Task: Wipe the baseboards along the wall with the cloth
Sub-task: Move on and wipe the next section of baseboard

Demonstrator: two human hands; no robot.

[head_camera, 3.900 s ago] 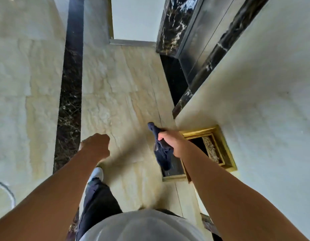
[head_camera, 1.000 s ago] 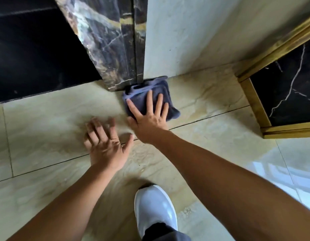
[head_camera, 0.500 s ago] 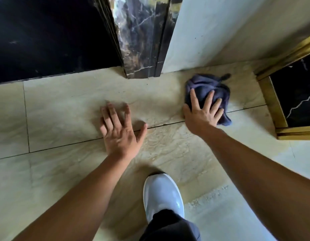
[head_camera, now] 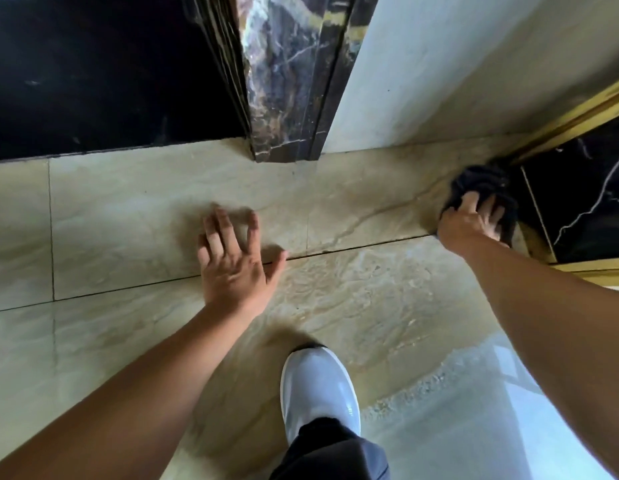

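Observation:
My right hand point(head_camera: 472, 221) presses a dark blue cloth point(head_camera: 481, 183) onto the beige floor at the far right, where the foot of the white wall point(head_camera: 419, 98) meets a gold-framed black panel point(head_camera: 578, 202). The fingers are spread over the bunched cloth, which looks dark in the shadow there. My left hand point(head_camera: 233, 263) lies flat on the floor tiles with its fingers apart and holds nothing. The wall's bottom edge point(head_camera: 405, 148) runs from the dark marble door frame point(head_camera: 287, 98) to the gold frame.
A black recess point(head_camera: 103, 74) lies left of the marble frame. My white shoe point(head_camera: 316, 389) stands on the tiles below my hands. A bright glossy patch point(head_camera: 474, 427) covers the floor at the lower right.
My right hand has slid the cloth to the right along the foot of the wall, from the marble frame to the gold frame. My left hand stays planted on the floor.

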